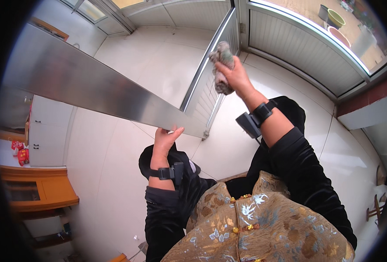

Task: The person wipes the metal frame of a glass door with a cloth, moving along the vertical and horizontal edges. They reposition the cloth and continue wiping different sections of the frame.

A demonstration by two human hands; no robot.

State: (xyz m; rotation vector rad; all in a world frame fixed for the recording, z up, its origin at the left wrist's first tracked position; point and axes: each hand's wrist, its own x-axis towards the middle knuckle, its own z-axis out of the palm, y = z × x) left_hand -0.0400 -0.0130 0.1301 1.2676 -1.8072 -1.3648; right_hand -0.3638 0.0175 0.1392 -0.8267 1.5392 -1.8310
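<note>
My right hand [237, 77] grips a bunched grey, fuzzy cloth [222, 57]. The cloth is beside the frame of a door [202, 86] with a white ribbed panel; whether it touches the door I cannot tell. My left hand [165, 142] holds the near edge of a long, smooth grey metal panel [92, 83], with the thumb showing and some fingers hidden at the edge. This panel is broad at the upper left and narrows down towards the floor, where its end meets the ribbed door. Both wrists carry black strapped devices.
Pale floor tiles [141, 55] surround my legs. A ribbed wall panel [298, 49] stands under a window at the upper right, with tubs outside. To the left are a white cabinet [51, 131] and an orange wooden cabinet [54, 190]. Wooden furniture [375, 209] stands at far right.
</note>
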